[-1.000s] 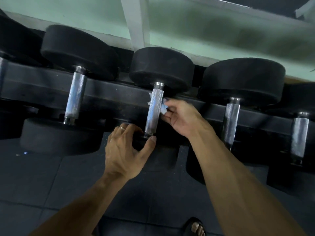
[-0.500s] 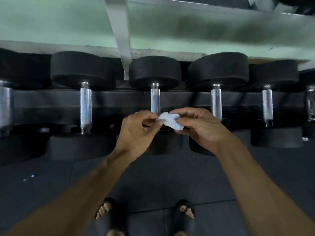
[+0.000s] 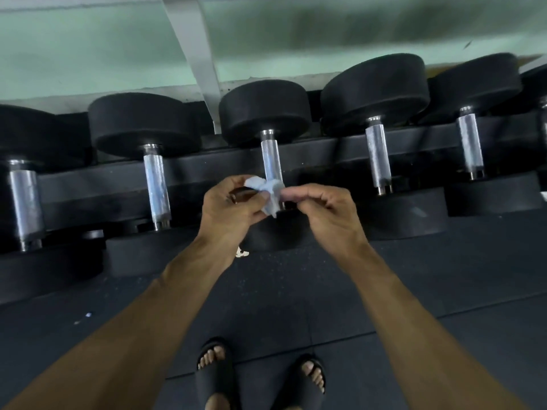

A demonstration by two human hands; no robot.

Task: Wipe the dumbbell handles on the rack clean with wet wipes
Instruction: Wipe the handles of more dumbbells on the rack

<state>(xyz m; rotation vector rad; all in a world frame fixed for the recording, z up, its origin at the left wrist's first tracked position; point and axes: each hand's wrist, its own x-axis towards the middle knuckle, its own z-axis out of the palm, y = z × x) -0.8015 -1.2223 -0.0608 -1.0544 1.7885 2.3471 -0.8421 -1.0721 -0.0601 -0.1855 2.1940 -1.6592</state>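
Observation:
A crumpled pale wet wipe [image 3: 268, 194] hangs between my two hands in front of the rack. My left hand [image 3: 233, 208] pinches its left side and my right hand [image 3: 322, 210] pinches its right side. Just behind the wipe stands the middle dumbbell's steel handle [image 3: 270, 159], its lower end hidden by the wipe and my fingers. More steel handles line the black rack [image 3: 325, 152]: one to the left [image 3: 157, 187], one at far left [image 3: 25, 205], and two to the right [image 3: 377, 153] [image 3: 470, 143].
Black rubber dumbbell heads [image 3: 266, 110] sit along the rack against a pale green wall [image 3: 88, 54], with a grey upright post [image 3: 195, 54]. Dark rubber floor tiles [image 3: 444, 276] lie below. My feet in black sandals [image 3: 216, 377] stand near the bottom edge.
My right hand drew the wipe off the middle handle and back from the rack. My left hand left the dumbbell's lower end and took hold of the wipe. Both hands now pull it apart.

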